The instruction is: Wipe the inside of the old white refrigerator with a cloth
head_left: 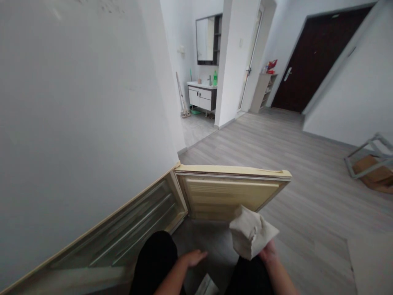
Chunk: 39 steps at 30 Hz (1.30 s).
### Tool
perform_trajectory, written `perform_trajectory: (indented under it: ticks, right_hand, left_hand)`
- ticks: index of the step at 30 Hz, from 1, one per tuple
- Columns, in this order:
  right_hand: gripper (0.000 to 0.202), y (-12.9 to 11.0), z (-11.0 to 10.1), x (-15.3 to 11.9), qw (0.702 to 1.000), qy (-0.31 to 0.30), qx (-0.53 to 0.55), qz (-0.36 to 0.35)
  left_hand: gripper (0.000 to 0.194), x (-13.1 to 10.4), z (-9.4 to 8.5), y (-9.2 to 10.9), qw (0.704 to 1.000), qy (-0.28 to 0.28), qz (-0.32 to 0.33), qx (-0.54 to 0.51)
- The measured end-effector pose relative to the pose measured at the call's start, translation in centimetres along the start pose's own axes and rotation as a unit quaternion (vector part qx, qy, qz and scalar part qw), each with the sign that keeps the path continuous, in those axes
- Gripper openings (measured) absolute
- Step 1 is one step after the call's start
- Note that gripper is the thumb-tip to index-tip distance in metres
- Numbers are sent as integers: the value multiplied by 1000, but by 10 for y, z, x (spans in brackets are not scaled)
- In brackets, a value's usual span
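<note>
My right hand (269, 250) holds a crumpled, off-white cloth (252, 235) above my right knee, the fingers partly hidden behind it. The cloth hangs in front of an open, yellowed door (230, 192) that looks like a fridge's, with a pale seal along its edge. My left hand (195, 257) is between my knees with the fingers stretched out and holds nothing. To the left, the frame (123, 221) joined to the door surrounds a greyish, ridged surface. A whitish object (207, 285), cut off by the bottom edge, lies between my legs; its kind is unclear.
A white wall (92, 102) rises close on my left. Grey wood-look floor (307, 196) stretches to the right, where a cardboard box (374, 170) sits by a grey metal frame (365, 157). Farther back are a washbasin cabinet (201, 97), a mop (183, 98) and a dark door (316, 57).
</note>
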State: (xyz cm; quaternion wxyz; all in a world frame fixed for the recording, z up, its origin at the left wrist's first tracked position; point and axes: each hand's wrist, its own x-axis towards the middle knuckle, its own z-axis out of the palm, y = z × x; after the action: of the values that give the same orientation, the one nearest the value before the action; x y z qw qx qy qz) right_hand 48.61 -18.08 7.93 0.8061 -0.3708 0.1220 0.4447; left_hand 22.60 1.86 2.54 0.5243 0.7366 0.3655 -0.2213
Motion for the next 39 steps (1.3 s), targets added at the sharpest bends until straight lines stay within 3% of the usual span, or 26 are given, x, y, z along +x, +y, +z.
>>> perform_trajectory:
  ticks: [2, 5, 9, 11, 13, 17, 19, 20, 23, 25, 26, 29, 31, 35, 39]
  right_hand:
    - [27, -10, -8, -9, 995, 67, 24, -69]
    - [30, -30, -21, -29, 983, 104, 31, -149]
    - [30, -38, -48, -55, 970, 131, 54, -199]
    - [32, -26, -60, -66, 963, 158, 69, -207]
    - [38, -6, -64, -73, 959, 176, 79, -207]
    - [41, 30, -43, -76, 954, 186, 81, -223]
    - [35, 39, -27, -70, 953, 186, 81, -226]
    - [30, 41, -20, -66, 954, 176, 80, -228]
    - [23, 45, -5, -55, 962, 65, 78, -252]
    - [23, 48, -1, -50, 959, -30, 82, -268]
    - [22, 50, 0, -50, 959, -45, 77, -267]
    - [17, 55, 1, -56, 972, 47, 30, -230]
    - [24, 57, 3, -63, 976, 99, 9, -195]
    - [30, 51, 11, -77, 979, 117, 41, -163]
    - [36, 30, 32, -80, 966, 129, 55, -216]
  left_hand:
    - [76, 6, -18, 2, 1000, 3, 27, -14]
    - [68, 2, -38, 8, 996, 8, 86, -26]
    - [51, -31, -72, 34, 982, 25, 185, -26]
    - [45, -60, -95, 65, 960, 63, 270, -32]
    - [42, -92, -121, 108, 921, 150, 359, 1]
    - [29, -130, -177, 201, 799, 351, 473, 121]
    - [30, -127, -200, 231, 760, 433, 453, 171]
    - [37, -122, -208, 239, 758, 442, 424, 226]
    - [56, -99, -221, 244, 766, 404, 324, 382]
    - [68, -88, -225, 241, 762, 396, 286, 425]
    - [72, -85, -227, 241, 764, 393, 274, 432]
    - [83, -79, -235, 247, 786, 359, 241, 441]
    - [90, -76, -241, 255, 800, 329, 217, 452]
    - [96, -69, -247, 263, 801, 318, 198, 468]
    - [102, -67, -244, 261, 802, 341, 193, 450]
